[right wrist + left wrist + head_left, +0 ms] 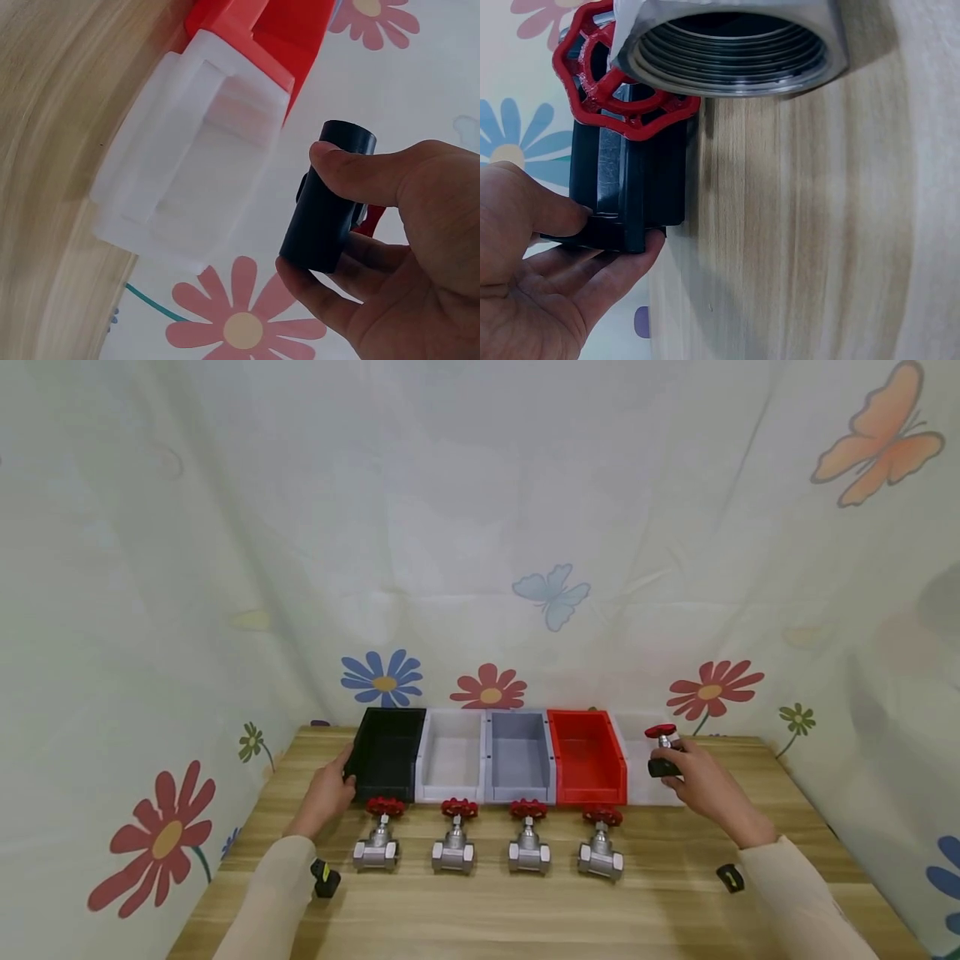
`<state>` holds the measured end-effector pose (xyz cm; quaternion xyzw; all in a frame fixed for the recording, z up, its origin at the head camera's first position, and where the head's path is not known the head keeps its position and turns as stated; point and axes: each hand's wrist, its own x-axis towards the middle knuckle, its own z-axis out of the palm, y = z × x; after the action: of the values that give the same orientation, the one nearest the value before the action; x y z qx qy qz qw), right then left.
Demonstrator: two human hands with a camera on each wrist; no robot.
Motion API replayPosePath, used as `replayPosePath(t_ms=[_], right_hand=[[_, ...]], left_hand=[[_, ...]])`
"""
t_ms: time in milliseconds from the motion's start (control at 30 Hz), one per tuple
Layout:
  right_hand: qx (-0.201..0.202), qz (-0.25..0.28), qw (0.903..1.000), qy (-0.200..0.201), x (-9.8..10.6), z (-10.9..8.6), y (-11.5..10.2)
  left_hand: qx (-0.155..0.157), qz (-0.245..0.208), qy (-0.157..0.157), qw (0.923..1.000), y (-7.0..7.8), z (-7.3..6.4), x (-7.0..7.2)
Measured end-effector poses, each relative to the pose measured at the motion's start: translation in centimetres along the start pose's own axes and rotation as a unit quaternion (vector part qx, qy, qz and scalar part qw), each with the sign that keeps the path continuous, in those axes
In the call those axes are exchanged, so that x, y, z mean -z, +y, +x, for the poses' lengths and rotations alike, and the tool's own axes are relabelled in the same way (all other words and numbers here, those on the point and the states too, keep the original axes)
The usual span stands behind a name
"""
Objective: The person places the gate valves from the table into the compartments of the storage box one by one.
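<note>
At the left end of a row of bins, my left hand (327, 789) grips the edge of the black bin (390, 752); in the left wrist view the thumb lies on its rim and fingers support its other side. My right hand (708, 783) holds a small valve (663, 767) with a black tubular body and a red handle, above the translucent white bin (641, 781) at the right end. In the right wrist view thumb and fingers pinch the black body (326, 214); the red handle is mostly hidden behind the hand.
Between the end bins stand a white bin (452, 756), a grey bin (519, 756) and a red bin (585, 756). Several steel valves (529, 853) with red handwheels stand in a line before them on the wooden table (510, 914). A patterned curtain (465, 527) hangs behind.
</note>
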<state>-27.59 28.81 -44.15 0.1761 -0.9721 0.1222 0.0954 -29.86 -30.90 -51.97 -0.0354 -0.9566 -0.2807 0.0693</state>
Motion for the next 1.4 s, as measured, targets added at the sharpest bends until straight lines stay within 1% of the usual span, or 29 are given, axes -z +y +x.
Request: replayPosePath(t_ms=[200, 467, 700, 967, 1100, 1300, 1400], right_hand=[[-0.005, -0.007, 1.0, -0.005, -0.8, 0.5, 0.9], [0.0, -0.008, 1.0, 0.002, -1.5, 1.4, 1.7], [-0.011, -0.007, 0.9999, -0.005, -2.0, 2.3, 2.1], [0.009, -0.012, 0.9999, 0.0, -2.9, 3.2, 2.3], [0.008, -0.009, 0.9999, -0.003, -3.3, 3.6, 2.4], [0.007, -0.001, 1.0, -0.006, -3.7, 4.1, 2.7], [-0.001, 0.0, 1.0, -0.01, -3.9, 4.3, 3.0]], left_hand=[[-0.001, -0.005, -0.001, 1.0, 0.3, -0.1, 0.1], [-0.008, -0.009, 0.003, 0.9999, 0.1, 0.0, -0.1], [-0.011, -0.007, 0.011, 0.9999, 0.1, 0.1, -0.2], [-0.005, -0.006, 0.012, 0.9999, -0.1, 0.0, -0.1], [-0.002, -0.005, 0.011, 0.9999, -0.1, -0.1, -0.2], [-0.009, -0.009, 0.015, 0.9998, 0.1, -0.1, -0.2], [-0.007, -0.009, 0.015, 0.9998, 0.1, -0.2, -0.2]])
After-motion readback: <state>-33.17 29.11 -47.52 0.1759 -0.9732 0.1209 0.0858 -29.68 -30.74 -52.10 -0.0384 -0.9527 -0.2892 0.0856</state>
